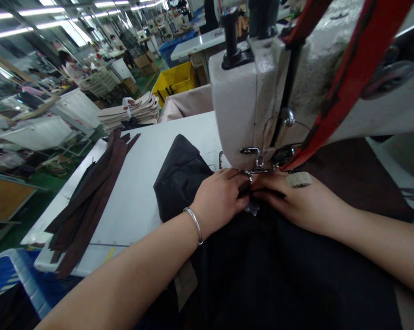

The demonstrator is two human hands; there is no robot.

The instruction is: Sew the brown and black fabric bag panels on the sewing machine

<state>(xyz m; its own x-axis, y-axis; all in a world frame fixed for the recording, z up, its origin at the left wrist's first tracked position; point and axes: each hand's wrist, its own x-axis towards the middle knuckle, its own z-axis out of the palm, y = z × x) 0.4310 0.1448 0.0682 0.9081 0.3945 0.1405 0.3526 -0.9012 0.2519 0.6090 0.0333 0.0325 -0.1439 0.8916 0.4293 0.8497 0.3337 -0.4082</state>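
Observation:
A sewing machine (243, 101) with a white head stands over the table, its needle area right in front of my fingers. Black fabric (289, 275) spreads from under the needle down toward my body, and a folded corner of it lies to the left. My left hand (219, 197), with a silver bangle (195, 224) on the wrist, is closed on the fabric just left of the needle. Close by on the right, my right hand (296, 197) grips the same fabric, its fingertips partly hidden behind the machine parts.
Dark brown fabric strips (97, 197) lie on the white table (141, 178) at left. Bundled beige pieces (131, 112) and a yellow crate (176, 82) are beyond it. A blue basket (24, 279) stands at lower left. A red bar (347, 82) slants across the machine.

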